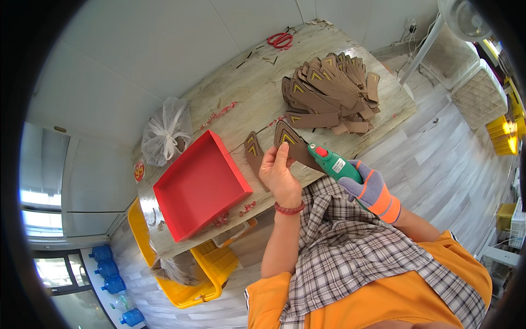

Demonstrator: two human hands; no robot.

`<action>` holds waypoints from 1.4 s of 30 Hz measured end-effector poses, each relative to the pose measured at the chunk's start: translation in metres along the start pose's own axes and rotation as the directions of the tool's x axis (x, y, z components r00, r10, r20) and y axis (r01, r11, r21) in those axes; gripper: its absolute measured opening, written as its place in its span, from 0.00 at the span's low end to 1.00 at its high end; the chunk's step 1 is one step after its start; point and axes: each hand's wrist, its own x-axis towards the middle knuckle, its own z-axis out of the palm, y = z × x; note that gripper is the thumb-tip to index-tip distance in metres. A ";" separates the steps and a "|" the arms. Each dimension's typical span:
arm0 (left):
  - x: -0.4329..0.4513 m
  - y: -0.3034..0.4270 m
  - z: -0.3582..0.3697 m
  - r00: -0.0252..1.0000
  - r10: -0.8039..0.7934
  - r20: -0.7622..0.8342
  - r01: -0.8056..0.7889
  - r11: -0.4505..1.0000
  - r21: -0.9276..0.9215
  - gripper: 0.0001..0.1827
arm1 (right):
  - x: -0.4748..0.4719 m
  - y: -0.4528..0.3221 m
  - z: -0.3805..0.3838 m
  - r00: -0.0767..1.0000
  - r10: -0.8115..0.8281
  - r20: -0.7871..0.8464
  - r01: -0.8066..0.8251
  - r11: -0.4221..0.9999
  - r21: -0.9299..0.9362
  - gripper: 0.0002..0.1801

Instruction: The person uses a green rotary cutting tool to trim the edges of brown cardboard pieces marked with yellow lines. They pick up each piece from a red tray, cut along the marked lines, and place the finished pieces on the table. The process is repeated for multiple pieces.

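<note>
My left hand, bare with a red beaded bracelet, pinches a brown strap-like piece with a yellow chevron near its pointed end. In my right hand, gloved in grey and orange, is a green handheld power tool with a red button. The tool's head is at the piece's right edge; whether they touch is unclear. A few similar brown pieces lie on the table just left of my left hand. Beyond my hands spreads a large heap of brown pieces, many with yellow chevrons.
A red open box sits on the wooden-look table at left, beside a tied clear plastic bag. Red-handled scissors lie at the far edge. A yellow basket stands below the table; a white fan is at upper right.
</note>
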 end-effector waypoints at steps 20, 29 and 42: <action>-0.017 -0.021 -0.001 0.995 -0.094 -0.015 0.094 0.995 0.025 0.04 | -0.001 -0.005 -0.004 0.999 0.046 -0.019 -0.044 0.995 0.091 0.22; -0.029 -0.027 -0.006 0.990 -0.123 0.065 0.119 0.991 0.061 0.05 | 0.002 -0.005 -0.006 0.999 0.047 -0.027 -0.045 0.996 0.081 0.23; -0.029 -0.022 -0.013 0.991 -0.077 0.107 0.058 0.984 0.169 0.06 | 0.003 -0.005 -0.009 0.999 0.032 0.004 -0.032 0.999 0.038 0.23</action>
